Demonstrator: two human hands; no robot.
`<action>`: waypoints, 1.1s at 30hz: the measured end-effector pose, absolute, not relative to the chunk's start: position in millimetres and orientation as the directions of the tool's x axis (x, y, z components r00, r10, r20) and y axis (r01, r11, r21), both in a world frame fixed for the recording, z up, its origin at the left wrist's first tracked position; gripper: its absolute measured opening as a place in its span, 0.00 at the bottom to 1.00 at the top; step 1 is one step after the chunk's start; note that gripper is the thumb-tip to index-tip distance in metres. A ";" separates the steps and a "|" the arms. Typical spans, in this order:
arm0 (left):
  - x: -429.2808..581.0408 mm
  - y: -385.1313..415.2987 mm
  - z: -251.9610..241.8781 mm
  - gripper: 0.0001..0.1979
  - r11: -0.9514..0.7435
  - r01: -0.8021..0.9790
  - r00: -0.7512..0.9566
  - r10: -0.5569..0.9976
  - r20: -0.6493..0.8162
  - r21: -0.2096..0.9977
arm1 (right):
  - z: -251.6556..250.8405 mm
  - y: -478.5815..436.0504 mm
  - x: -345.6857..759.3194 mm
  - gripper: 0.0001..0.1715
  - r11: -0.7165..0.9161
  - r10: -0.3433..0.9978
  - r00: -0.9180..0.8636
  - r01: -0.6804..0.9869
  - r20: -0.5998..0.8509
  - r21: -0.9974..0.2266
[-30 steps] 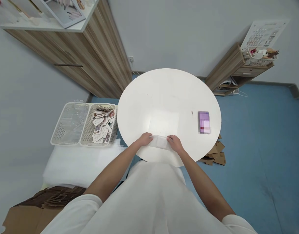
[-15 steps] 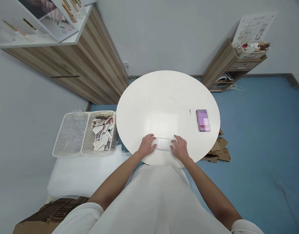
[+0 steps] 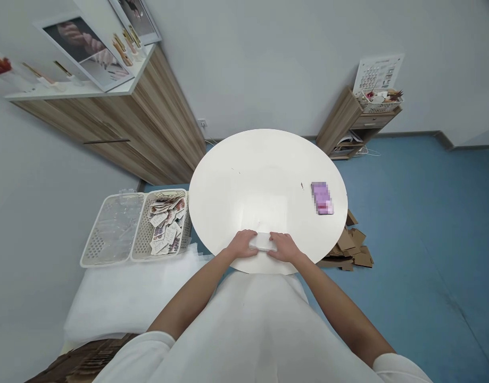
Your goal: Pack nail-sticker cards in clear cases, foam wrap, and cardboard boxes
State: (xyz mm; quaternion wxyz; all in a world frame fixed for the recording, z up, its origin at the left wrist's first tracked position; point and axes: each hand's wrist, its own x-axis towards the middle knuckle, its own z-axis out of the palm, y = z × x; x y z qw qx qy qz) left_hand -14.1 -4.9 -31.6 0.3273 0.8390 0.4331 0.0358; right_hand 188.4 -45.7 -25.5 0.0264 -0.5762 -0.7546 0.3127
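A small white packet in what looks like translucent wrapping [image 3: 263,242] lies at the near edge of the white oval table [image 3: 264,154]. My left hand [image 3: 243,244] grips its left end, thumb on the near side and fingers on the far side. On the opposite end, my right hand [image 3: 283,247] holds it the same way. What is inside the wrapping cannot be made out. To the right on the tabletop rests a purple rectangular item [image 3: 322,199], blurred by pixels.
Left of the table stand a white basket with clear plastic pieces [image 3: 108,229] and a basket of printed cards [image 3: 164,226], beside white sheets [image 3: 136,300]. Flattened cardboard [image 3: 354,247] lies under the table's right side. A wooden cabinet [image 3: 168,111] and a small shelf [image 3: 340,119] stand behind.
My hands have come closer together, and the wrapped packet between them looks shorter, its side ends now folded or covered by my fingers. The view has tilted slightly upward.
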 end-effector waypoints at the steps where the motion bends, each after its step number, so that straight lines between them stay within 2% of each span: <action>1: -15.2 -7.8 -30.9 0.26 -0.366 0.699 0.609 0.755 -0.242 0.615 | -22.1 -49.2 188.4 0.22 0.115 0.882 -0.320 0.858 -0.346 -0.500; 5: -16.6 -14.2 -26.1 0.24 -0.235 0.673 0.585 0.749 -0.310 0.702 | -15.3 -64.1 187.3 0.21 0.017 0.880 -0.251 0.865 -0.404 -0.501; 10: -18.1 -4.8 -21.8 0.20 -0.149 0.605 0.552 0.786 -0.277 0.782 | -14.2 -63.1 192.8 0.21 0.002 0.917 -0.212 0.850 -0.339 -0.526; 13: -22.0 4.3 -23.9 0.19 -0.021 0.546 0.465 0.839 -0.282 0.837 | -13.6 -48.9 197.3 0.22 -0.024 0.919 -0.193 0.843 -0.344 -0.537; 16: -26.1 13.1 -29.0 0.18 0.131 0.493 0.388 0.852 -0.352 0.860 | -14.7 -31.8 200.7 0.22 -0.091 0.903 -0.177 0.812 -0.391 -0.577; 22: -29.7 27.0 -44.0 0.15 0.284 0.506 0.248 0.856 -0.453 0.815 | -28.5 -8.4 208.1 0.21 -0.265 0.890 -0.073 0.723 -0.451 -0.639; 27: -30.4 33.3 -52.0 0.15 0.301 0.605 0.156 0.863 -0.480 0.737 | -43.4 0.9 215.0 0.17 -0.393 0.881 0.100 0.697 -0.462 -0.599; 33: -29.0 31.5 -53.9 0.10 0.325 0.660 0.069 0.872 -0.485 0.677 | -51.6 -4.2 219.4 0.19 -0.399 0.899 0.179 0.712 -0.400 -0.578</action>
